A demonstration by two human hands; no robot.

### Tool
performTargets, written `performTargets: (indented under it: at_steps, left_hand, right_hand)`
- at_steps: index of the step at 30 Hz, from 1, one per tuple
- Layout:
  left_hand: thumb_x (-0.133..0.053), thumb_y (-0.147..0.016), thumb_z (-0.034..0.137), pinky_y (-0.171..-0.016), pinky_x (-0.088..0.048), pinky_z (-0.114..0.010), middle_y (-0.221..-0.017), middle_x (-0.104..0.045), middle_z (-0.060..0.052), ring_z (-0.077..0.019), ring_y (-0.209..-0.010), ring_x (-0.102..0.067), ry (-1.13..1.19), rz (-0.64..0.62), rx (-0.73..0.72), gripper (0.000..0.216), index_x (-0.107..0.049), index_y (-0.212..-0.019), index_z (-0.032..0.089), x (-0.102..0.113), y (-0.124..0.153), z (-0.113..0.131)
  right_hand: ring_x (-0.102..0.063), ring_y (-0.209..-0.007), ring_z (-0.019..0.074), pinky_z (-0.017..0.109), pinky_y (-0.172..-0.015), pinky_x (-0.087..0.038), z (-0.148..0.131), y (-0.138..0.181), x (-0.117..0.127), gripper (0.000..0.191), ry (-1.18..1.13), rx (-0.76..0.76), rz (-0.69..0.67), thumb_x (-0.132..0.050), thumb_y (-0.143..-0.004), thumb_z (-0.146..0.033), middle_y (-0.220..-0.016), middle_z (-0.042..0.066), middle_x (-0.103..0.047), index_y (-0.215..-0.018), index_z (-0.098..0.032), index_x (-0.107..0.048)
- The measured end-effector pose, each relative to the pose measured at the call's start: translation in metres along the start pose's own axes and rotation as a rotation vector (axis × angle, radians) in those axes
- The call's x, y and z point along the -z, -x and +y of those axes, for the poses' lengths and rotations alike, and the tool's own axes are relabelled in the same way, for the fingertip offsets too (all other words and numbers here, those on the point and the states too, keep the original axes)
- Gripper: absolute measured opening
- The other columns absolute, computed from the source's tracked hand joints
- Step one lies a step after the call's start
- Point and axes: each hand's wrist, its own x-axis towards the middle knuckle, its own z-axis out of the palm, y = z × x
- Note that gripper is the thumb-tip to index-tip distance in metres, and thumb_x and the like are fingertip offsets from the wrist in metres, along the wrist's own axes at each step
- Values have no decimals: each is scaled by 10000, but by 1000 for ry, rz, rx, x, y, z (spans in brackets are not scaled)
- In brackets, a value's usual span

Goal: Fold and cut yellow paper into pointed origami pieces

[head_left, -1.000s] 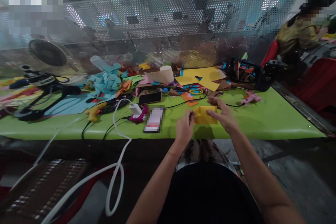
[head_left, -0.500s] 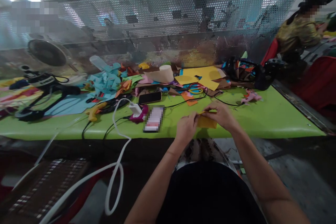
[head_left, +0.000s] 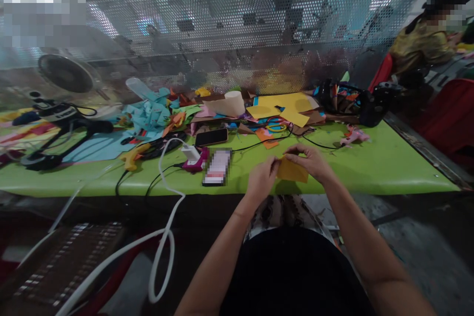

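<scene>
A small piece of yellow-orange paper (head_left: pixel 293 171) is held over the front part of the green-covered table (head_left: pixel 377 170). My left hand (head_left: pixel 262 176) pinches its upper left corner between thumb and fingers. On the top edge, close beside it, my right hand (head_left: pixel 310 160) grips the same paper, thumb and forefinger pressed together. The lower part of the sheet hangs free below the fingers. To the left of my left hand lies a phone (head_left: pixel 217 167) with a lit, blurred screen.
Behind the hands runs a heap of coloured scraps with yellow sheets (head_left: pixel 281 104) and yellow-handled scissors (head_left: pixel 276 128). A yellow glue gun (head_left: pixel 134 157), a dark phone (head_left: pixel 211 137), a power strip (head_left: pixel 196 162) with a white cable (head_left: pixel 171 237), and a pink glue gun (head_left: pixel 354 136) lie about. A person (head_left: pixel 425 42) sits far right.
The yellow paper has turned a little, so more of its face shows. Both hands have shifted slightly and still grip its top edge.
</scene>
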Motion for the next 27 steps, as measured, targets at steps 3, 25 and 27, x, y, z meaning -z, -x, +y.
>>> performTargets:
  at_steps: [3, 25, 27]
  left_hand:
    - [-425, -978, 296, -596, -318, -264, -740, -599, -11, -163, -631, -525, 96, 46, 41, 186, -572, -913, 202, 0, 1, -2]
    - [-705, -708, 569, -712, -452, -251, -850, -678, -21, -160, -792, -603, 1002, 87, 435, 419, -655, -832, 172, -16, -7, -18]
    - [-745, -665, 565, -733, -456, -256, -864, -690, -24, -168, -820, -608, 1025, 83, 467, 427, -673, -822, 175, -16, -6, -16]
  right_hand:
    - [-578, -664, 163, 273, -608, -420, 4, 0, 2, 256, -44, -81, -9, -767, -660, -393, -737, 11, -680, -794, -185, -697]
    - [-624, -1032, 211, 389, -929, -480, 18, 11, 6, 377, -121, 124, 187, -611, -833, -270, -1224, 51, -677, -1208, -276, -652]
    - [-622, -1028, 214, 375, -910, -478, 17, 9, 5, 453, -23, 170, 174, -646, -783, -229, -1210, 62, -676, -1234, -264, -635]
